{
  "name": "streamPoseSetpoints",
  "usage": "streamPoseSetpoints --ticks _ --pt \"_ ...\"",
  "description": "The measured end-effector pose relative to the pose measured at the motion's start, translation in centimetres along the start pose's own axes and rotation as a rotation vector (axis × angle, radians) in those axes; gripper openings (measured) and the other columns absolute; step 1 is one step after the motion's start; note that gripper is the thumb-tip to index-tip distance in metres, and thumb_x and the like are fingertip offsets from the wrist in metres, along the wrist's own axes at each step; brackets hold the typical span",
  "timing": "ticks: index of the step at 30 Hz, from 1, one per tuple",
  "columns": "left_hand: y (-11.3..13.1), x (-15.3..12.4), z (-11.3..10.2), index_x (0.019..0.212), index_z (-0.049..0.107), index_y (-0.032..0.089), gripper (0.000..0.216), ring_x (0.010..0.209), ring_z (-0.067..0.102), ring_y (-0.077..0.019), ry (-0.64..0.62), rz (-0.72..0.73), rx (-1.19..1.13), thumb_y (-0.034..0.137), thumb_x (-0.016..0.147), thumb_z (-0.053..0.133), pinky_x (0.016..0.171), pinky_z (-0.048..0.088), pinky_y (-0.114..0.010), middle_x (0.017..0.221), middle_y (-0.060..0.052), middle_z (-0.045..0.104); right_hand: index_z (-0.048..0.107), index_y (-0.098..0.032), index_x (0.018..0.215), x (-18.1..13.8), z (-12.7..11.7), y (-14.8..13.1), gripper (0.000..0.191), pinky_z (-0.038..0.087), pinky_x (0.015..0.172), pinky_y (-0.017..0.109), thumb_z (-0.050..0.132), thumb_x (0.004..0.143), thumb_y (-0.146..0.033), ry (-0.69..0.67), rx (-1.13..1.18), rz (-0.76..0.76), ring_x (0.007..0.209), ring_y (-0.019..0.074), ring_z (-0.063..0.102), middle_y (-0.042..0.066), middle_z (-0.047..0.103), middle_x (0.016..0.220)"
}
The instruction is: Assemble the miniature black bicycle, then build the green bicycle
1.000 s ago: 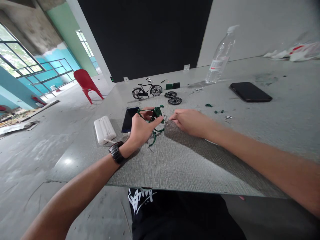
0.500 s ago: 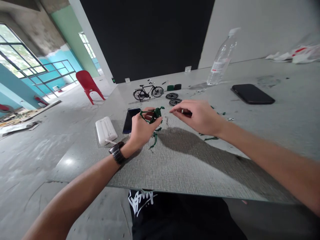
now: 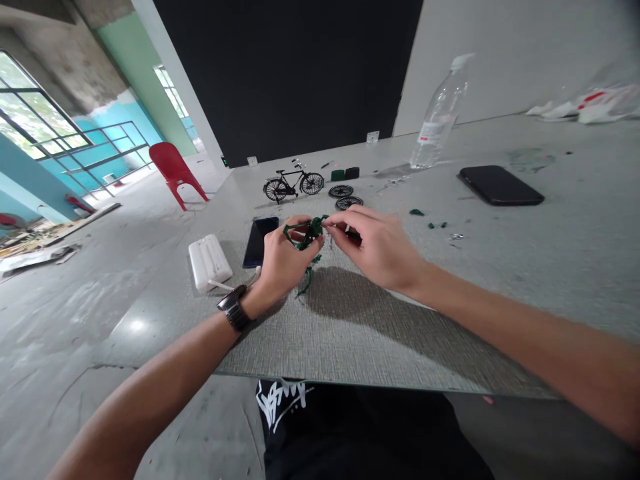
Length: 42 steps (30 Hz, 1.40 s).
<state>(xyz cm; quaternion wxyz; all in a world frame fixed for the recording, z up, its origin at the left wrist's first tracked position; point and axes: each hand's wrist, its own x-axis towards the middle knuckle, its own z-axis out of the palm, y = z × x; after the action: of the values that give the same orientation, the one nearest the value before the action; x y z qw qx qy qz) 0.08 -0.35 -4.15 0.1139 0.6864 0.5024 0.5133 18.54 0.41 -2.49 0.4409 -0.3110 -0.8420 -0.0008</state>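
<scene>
My left hand [image 3: 283,263] has the green frame [image 3: 315,227] pinched between its thumb and fingers, closed on it and held above the table [image 3: 300,340]. The frame juts out past my left fingertips, so its long axis seems to run across me, from over my left knuckles towards my right fingers, with the bulkier dark green end on the right. That end is the relation that counts: it lies immediately left of my right fingertips, so near that I cannot tell whether they touch it.

My right hand [image 3: 383,250] comes in from the right, thumb and index drawn together with no clear gap. A dark patch shows inside the curl of these fingers; I cannot tell whether it is a tool or shadow, nor whether a small part sits at the tips. Of my 2 hands, the left bears the frame and the right is nearer its bulky end.

Just below my left fingertips lies a curved green piece [image 3: 305,283]. Beyond my right fingers lie 2 black wheels [image 3: 349,203], and past my left fingers stands 1 black bicycle [image 3: 295,185], well apart from both hands
</scene>
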Motion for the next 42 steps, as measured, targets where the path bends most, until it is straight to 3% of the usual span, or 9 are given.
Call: streamPoseSetpoints --ticks 14,18,27,33,42 --pt "-0.18 -0.18 -0.20 0.105 0.066 0.025 0.022 0.079 0.072 -0.0157 -0.028 0.137 0.123 0.018 0.085 0.075 0.074 0.055 -0.029 0.091 0.000 0.076 0.066 -0.017 0.101 -0.18 0.30 -0.28 0.011 0.045 0.062 0.031 0.056 0.102 -0.021 -0.010 -0.033 0.025 0.068 0.0159 0.060 0.007 0.068 0.092" --pt "-0.22 -0.21 -0.29 0.106 0.066 0.025 0.021 0.081 0.072 -0.0162 -0.034 0.150 0.125 0.018 0.087 0.073 0.076 0.054 -0.031 0.092 0.000 0.076 0.063 -0.017 0.104 -0.25 0.28 -0.25 0.009 0.045 0.060 0.031 0.057 0.101 -0.024 -0.032 -0.033 0.045 0.064 0.0138 0.057 0.009 0.065 0.101" --pt "-0.22 -0.12 -0.25 0.106 0.067 0.025 0.022 0.079 0.071 -0.0168 -0.022 0.154 0.116 0.019 0.085 0.073 0.074 0.055 -0.032 0.092 -0.001 0.076 0.053 -0.022 0.109 -0.61 0.24 0.26 0.021 0.042 0.062 0.033 0.043 0.108 -0.040 -0.117 0.037 0.153 0.073 0.0207 0.062 0.007 0.070 0.093" --pt "-0.18 -0.10 -0.40 0.107 0.067 0.025 0.022 0.081 0.071 -0.0174 -0.018 0.165 0.115 0.019 0.086 0.072 0.076 0.056 -0.033 0.093 -0.002 0.076 0.050 -0.022 0.106 -0.54 0.32 0.35 0.012 0.044 0.064 0.034 0.050 0.104 -0.034 -0.091 0.024 0.095 0.080 0.0222 0.064 0.011 0.067 0.102" --pt "0.23 -0.28 -0.81 0.109 0.065 0.024 0.024 0.087 0.070 -0.0188 -0.038 0.242 0.148 0.015 0.087 0.070 0.079 0.055 -0.033 0.096 -0.003 0.075 0.050 -0.023 0.106 -0.54 -0.24 -0.27 0.015 0.043 0.060 0.033 0.046 0.107 -0.038 -0.080 0.031 0.149 0.070 0.0208 0.065 0.006 0.069 0.085"
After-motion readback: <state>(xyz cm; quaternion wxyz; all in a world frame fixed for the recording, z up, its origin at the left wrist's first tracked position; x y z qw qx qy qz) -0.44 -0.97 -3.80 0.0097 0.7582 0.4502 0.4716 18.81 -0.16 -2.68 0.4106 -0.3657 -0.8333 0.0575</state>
